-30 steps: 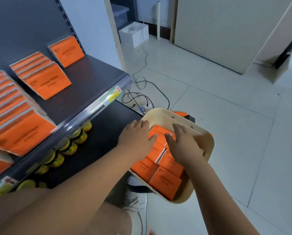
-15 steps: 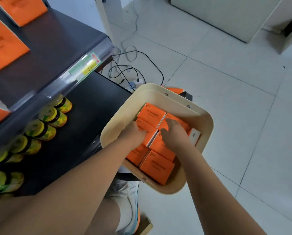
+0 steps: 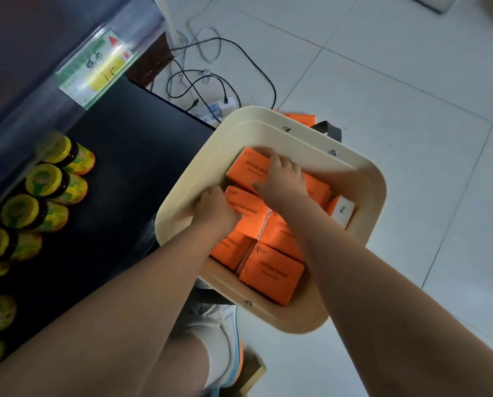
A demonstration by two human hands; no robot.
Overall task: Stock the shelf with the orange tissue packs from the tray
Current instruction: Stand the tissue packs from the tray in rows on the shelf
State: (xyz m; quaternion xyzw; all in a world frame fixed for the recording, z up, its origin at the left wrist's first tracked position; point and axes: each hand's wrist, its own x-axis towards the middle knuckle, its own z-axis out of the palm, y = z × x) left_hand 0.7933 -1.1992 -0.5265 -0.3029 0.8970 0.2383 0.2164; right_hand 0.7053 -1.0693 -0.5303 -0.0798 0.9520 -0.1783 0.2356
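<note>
Both hands: reaching down into the tray.
Left hand: curling its fingers over the left edge of one of the orange tissue packs, gripping it.
Right hand: lying spread and relaxed on the far pack, not gripping anything.
Packs: all sitting side by side inside the tray.
Shelf: sitting just left of the tray, holding yellow-lidded jars.

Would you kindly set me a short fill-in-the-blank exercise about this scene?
The left hand and right hand are both inside the cream ___.
The tissue packs there are ___ in colour.
The jars on the lower shelf have ___ lids.
The power strip lies on the tiled ___.
Missing words: tray, orange, yellow, floor.
</note>
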